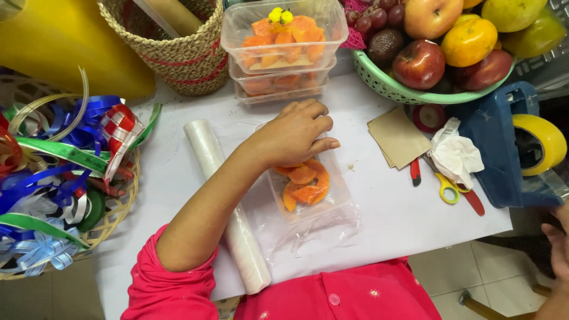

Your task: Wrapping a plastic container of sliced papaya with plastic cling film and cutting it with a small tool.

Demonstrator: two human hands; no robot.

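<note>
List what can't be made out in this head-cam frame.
- Right hand: cut off by the right edge, head view; grip unreadable.
- Far end of the clear tray: hidden under the left hand.
- Lower stacked tubs: contents blurred behind the top one's wall.
- Roll in the woven basket: cut by the top edge.

Your left hand (293, 133) rests on the tray of fruit slices (308, 192) at the middle of the counter (385, 219). The film roll (228, 207) lies just left; stacked tubs (281, 53) stand behind; scissors (453, 189) lie right.
</note>
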